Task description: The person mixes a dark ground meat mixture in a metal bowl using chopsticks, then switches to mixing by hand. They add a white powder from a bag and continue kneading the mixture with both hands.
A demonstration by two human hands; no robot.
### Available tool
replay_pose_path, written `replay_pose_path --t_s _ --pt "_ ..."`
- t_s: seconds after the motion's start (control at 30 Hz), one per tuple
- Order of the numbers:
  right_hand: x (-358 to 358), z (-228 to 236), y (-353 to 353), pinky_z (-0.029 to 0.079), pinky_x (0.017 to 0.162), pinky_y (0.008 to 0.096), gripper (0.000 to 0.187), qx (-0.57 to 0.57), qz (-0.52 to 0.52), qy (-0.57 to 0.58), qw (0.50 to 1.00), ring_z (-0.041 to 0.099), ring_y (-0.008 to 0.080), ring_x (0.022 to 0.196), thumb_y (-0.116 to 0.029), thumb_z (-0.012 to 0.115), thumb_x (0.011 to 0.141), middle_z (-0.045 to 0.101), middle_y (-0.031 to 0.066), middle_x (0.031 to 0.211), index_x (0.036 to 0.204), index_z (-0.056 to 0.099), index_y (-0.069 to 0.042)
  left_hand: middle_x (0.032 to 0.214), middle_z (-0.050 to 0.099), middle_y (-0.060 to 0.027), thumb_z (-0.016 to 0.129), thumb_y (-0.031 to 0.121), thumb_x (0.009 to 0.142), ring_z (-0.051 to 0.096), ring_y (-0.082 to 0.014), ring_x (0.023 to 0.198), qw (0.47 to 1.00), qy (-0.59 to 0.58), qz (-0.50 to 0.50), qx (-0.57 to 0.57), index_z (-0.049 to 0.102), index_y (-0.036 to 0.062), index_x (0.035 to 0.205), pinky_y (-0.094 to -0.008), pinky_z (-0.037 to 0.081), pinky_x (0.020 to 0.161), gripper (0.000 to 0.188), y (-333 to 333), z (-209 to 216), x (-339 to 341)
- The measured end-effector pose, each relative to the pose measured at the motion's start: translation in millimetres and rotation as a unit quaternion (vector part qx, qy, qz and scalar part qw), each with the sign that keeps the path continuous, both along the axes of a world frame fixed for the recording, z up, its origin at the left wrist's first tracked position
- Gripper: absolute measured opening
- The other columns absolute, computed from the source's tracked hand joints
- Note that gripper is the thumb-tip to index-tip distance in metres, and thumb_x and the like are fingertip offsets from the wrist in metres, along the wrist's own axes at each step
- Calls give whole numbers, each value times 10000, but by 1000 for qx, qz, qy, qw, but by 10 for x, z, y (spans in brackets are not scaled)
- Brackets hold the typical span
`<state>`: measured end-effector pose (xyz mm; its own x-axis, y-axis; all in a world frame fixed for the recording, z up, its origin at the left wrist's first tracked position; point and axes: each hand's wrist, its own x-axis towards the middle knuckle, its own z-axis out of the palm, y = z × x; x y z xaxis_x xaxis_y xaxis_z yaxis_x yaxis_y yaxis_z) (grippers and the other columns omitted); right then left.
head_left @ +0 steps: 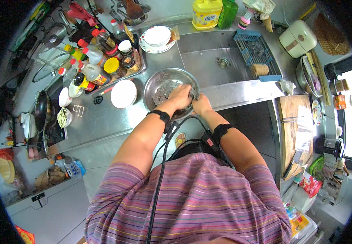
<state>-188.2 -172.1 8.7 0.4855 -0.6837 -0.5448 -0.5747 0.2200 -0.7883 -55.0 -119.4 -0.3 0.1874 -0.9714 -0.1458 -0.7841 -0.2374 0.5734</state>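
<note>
A shiny metal mixing bowl (148,90) stands at the front of the counter, with a greyish, lumpy, wet-looking mixture (159,96) spread over its bottom and side. My left hand (180,97) reaches into it, fingers curled down near the bowl's right wall. Their tips are hidden, so what they hold cannot be made out. At the right side of the rim, my right hand (201,104) is closed on the bowl's edge. Just left of the bowl sits a round white bowl (124,94).
Sauce bottles and jars (115,68) crowd the tray at left. Behind is a stack of white dishes (157,36). A steel sink (208,61) with a blue drying rack (252,49) lies to the right. A wooden board (288,106) carries a cleaver (300,148). Black cables (164,158) hang before me.
</note>
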Motion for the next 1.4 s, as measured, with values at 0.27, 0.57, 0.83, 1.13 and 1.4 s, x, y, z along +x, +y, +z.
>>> replay_pose_path --t_s 0.27,0.57,0.83,1.13,1.4 --pt "-26 137 98 573 663 389 332 -21 3 38 999 698 320 685 -110 526 842 655 266 962 1127 514 60 1175 565 -104 657 285 808 536 -302 1107 991 -120 -53 26 644 222 1081 -455 453 905 281 470 173 126" --pt "-27 -84 148 560 712 394 301 -71 3 55 996 690 351 689 -112 518 847 644 295 949 1088 506 67 1141 615 -260 568 261 830 598 -373 1081 937 -25 311 155 644 -40 1061 -436 472 916 387 312 227 710" --pt "18 -162 98 566 607 408 359 -113 87 58 988 687 366 694 -134 551 839 629 323 947 1088 487 116 967 635 -272 506 60 794 620 -422 908 988 -141 -59 25 622 -36 943 -480 500 801 212 -213 25 386" --pt "-63 -304 62 524 785 451 357 -181 63 56 980 641 427 878 -171 555 836 625 324 976 1087 512 80 980 622 -262 528 101 771 591 -410 980 970 -177 165 -13 592 -33 898 -478 467 863 196 -5 40 448" --pt "-58 -231 -84 509 819 438 416 -175 90 91 976 627 433 958 -195 552 842 611 343 1012 1140 502 92 1137 576 -173 546 108 777 543 -355 1074 992 -82 -82 -51 567 19 1026 -452 440 905 266 -70 10 98"
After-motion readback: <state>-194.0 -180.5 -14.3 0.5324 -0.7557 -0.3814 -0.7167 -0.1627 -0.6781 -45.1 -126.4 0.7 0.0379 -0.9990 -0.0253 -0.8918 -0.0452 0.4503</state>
